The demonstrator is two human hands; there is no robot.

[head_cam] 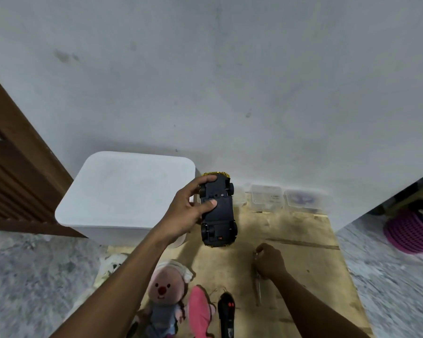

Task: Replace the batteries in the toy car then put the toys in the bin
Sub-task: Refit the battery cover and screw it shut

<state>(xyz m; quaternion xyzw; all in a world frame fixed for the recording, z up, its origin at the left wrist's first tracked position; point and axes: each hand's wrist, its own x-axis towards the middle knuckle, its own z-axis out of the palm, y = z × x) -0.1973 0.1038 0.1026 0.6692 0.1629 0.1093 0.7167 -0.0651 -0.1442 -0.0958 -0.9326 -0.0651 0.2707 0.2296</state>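
My left hand [189, 208] holds the toy car [217, 211] upside down above the wooden board, so its black underside and wheels face me and a yellow body edge shows at the far end. My thumb rests on the chassis. Lower right, my right hand [270, 262] is closed around a screwdriver [257, 286], whose shaft lies along the board toward me. The white bin [122, 189] stands to the left of the car with its lid on.
A pink plush doll [163, 296], a pink soft toy [200, 311] and a black remote control [226, 313] lie on the wooden board [303, 276] near me. Clear small plastic boxes [266, 197] line the wall. A brown door is at left, a purple basket [413, 230] at right.
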